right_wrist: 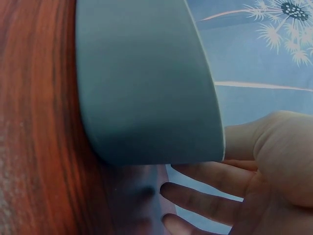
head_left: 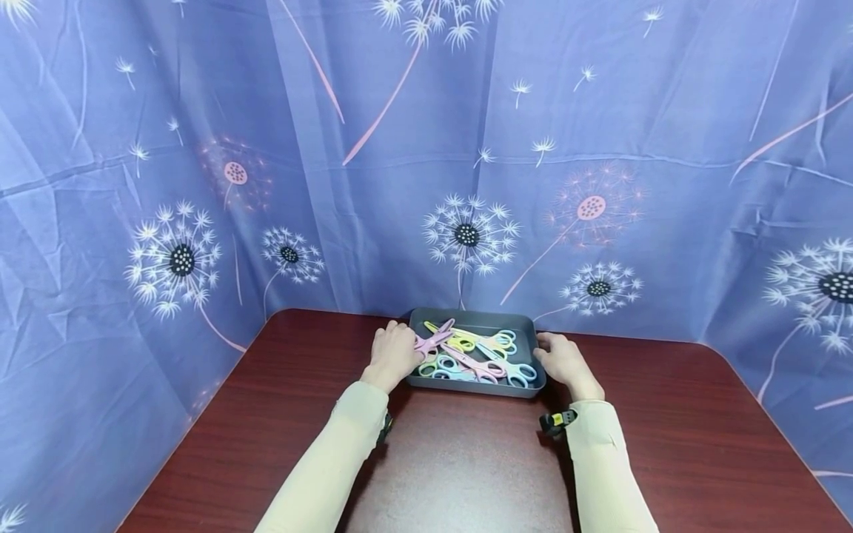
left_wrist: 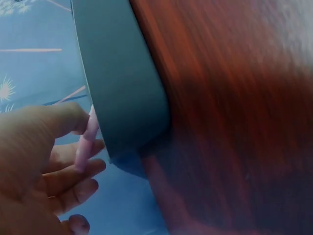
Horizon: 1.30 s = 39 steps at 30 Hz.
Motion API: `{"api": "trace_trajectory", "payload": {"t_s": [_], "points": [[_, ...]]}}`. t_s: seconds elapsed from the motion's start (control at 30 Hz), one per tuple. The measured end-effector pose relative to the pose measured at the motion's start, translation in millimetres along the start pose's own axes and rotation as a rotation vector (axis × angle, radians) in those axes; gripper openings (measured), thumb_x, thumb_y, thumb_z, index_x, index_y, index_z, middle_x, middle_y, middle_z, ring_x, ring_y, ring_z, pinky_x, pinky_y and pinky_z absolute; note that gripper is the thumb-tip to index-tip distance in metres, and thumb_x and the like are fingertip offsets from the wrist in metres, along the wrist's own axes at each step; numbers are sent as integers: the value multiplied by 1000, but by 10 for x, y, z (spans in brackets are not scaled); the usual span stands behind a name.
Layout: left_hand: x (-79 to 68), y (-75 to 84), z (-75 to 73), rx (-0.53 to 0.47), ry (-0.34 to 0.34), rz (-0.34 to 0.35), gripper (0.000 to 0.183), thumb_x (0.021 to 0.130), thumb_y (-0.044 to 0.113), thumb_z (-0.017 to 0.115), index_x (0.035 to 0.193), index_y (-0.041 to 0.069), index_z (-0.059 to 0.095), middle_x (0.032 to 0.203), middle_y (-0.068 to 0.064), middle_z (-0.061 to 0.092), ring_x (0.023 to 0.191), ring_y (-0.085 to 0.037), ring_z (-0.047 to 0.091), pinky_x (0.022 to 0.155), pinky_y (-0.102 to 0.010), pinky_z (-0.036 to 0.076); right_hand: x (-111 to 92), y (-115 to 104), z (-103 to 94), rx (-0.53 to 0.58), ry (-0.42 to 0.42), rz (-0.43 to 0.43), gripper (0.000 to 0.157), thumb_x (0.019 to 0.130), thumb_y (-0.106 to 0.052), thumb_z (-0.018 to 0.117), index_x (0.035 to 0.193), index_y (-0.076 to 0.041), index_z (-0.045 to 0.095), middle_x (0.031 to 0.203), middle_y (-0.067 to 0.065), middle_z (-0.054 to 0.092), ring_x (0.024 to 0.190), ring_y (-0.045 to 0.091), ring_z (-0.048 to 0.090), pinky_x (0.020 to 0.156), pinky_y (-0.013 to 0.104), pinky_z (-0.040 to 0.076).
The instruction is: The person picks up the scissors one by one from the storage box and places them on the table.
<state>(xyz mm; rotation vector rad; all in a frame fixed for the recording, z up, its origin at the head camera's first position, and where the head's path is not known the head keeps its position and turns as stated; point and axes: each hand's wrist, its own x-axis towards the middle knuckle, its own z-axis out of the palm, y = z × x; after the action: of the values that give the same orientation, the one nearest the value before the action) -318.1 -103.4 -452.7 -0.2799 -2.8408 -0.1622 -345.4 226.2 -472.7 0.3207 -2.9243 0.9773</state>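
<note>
A dark grey rectangular tray (head_left: pixel 474 388) sits at the far side of the table, with several pastel scissors lying over one another in it. At its left end my left hand (head_left: pixel 395 352) pinches a pair of lilac-pink scissors (head_left: pixel 436 337) by the handle, blades angled up over the tray. In the left wrist view a handle loop (left_wrist: pixel 86 142) shows between thumb and fingers. My right hand (head_left: pixel 563 361) grips the right end of the tray, thumb over the rim and fingers along the outer wall. Yellow-green scissors (head_left: pixel 461 343) and blue-handled scissors (head_left: pixel 522 374) lie between the hands.
The dark red wooden table (head_left: pixel 280 422) extends to both sides and in front of the tray. Close behind the tray hangs a blue curtain (head_left: pixel 373 222) with a dandelion print, which also runs along the left and right sides.
</note>
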Motion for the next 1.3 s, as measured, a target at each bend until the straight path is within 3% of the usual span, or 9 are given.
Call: {"api": "trace_trajectory", "payload": {"t_s": [0.2,0.43,0.7,0.9,1.0,1.13,1.3], "points": [[29,3,-7,154,-55,36,14,79,28,76,82,15,74,92,-6,62,98,-25,52,78,-42,41,-3,-8,-3,-12,7,-9,40,95,-5,55,131,12,52,124,31,58,107,44,59,88,54,46],[55,62,1,353,-96,139,9,85,20,71,94,19,74,97,-2,59,101,-21,46,81,-40,37,5,-25,15,-2,-13,22,41,96,-6,55,133,11,51,126,30,56,110,43,58,89,54,46],[48,82,-11,406,-63,180,10,87,18,67,93,16,75,90,-6,67,88,-23,55,78,-37,40,2,-12,1,-3,-20,31,41,97,-7,55,133,10,51,127,29,57,111,43,57,90,54,45],[-9,12,-38,306,-29,167,8,85,17,69,87,12,75,84,-7,69,82,-25,58,77,-38,42,6,0,-6,0,-15,24,40,96,-6,55,133,10,52,126,30,57,110,43,58,90,54,45],[-51,-50,-73,221,21,151,11,82,20,73,79,10,72,78,-9,67,78,-27,60,75,-39,44,7,-4,-4,-7,-12,18,40,96,-6,55,132,11,52,125,30,57,110,43,58,90,54,45],[-127,-133,-117,32,74,107,25,80,21,74,61,12,61,61,-5,59,63,-26,58,65,-40,46,10,-5,8,0,1,23,40,96,-7,55,132,11,52,125,29,58,110,43,58,90,54,46],[-285,-180,-170,-216,32,2,27,82,18,70,58,17,57,53,4,47,53,-17,48,52,-35,41,10,0,20,10,13,33,40,96,-6,55,132,12,52,124,29,59,109,42,60,89,52,47]]}}
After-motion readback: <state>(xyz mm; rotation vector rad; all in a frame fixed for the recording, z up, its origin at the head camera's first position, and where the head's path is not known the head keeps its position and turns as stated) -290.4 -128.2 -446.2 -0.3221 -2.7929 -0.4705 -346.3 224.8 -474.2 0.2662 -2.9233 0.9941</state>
